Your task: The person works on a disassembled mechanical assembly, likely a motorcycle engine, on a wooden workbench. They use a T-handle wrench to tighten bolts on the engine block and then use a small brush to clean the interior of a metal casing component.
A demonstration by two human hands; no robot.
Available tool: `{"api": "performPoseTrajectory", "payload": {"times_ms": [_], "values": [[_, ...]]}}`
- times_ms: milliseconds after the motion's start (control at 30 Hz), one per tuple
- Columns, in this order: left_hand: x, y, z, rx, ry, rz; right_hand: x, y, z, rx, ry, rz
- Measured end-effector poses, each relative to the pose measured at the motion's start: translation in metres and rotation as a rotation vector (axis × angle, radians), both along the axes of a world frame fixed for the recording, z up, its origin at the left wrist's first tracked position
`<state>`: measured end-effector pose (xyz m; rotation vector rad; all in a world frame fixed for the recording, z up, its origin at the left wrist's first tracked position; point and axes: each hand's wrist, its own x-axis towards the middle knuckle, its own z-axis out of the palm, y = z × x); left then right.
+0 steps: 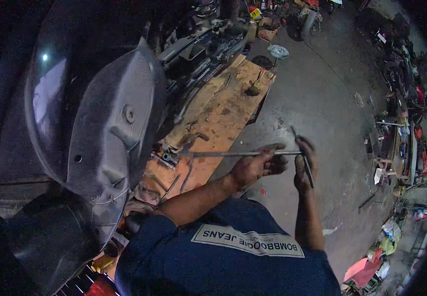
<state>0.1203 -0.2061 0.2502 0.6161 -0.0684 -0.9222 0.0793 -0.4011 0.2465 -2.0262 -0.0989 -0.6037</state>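
Observation:
A long metal T-handle wrench [223,154] lies level, its far end meeting a small fitting [166,157] at the lower edge of a scooter's grey body panel [110,133]. My left hand [258,166] is closed around the wrench shaft near the handle end. My right hand [303,165] grips the crossbar [308,170] of the wrench, which slants down past my fingers. Both forearms come up from my dark blue shirt at the bottom of the view.
A worn wooden board [223,108] lies on the concrete floor [317,98] beside the scooter, with loose tools and a small block on it. A round disc [277,51] sits further off. Parts, tools and rags crowd the right edge [396,148].

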Motion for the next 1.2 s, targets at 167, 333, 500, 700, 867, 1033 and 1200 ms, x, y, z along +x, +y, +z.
{"api": "performPoseTrajectory", "payload": {"times_ms": [167, 333, 500, 700, 867, 1033, 1200], "values": [[0.004, -0.022, -0.07, 0.204, 0.199, 0.027, 0.0, -0.016, -0.048, 0.106, 0.486, -0.027], [0.031, -0.026, -0.124, 0.392, 0.47, 0.294, 0.041, -0.045, -0.111, 0.233, 0.698, 0.147], [0.054, -0.029, -0.145, 0.325, 0.621, 0.656, 0.101, -0.086, -0.089, 0.136, 0.717, 0.374], [0.087, -0.042, -0.139, 0.136, 0.59, 1.052, 0.168, -0.138, -0.084, -0.21, 0.772, 0.546], [0.108, -0.021, -0.165, 0.184, 0.648, 1.095, 0.204, -0.137, -0.097, -0.349, 0.614, 0.614], [0.119, 0.008, -0.185, 0.08, 0.607, 1.122, 0.22, -0.098, -0.09, -0.38, 0.681, 0.606], [0.149, 0.021, -0.18, 0.141, 0.668, 1.127, 0.25, -0.079, -0.114, -0.444, 0.615, 0.66]]}}
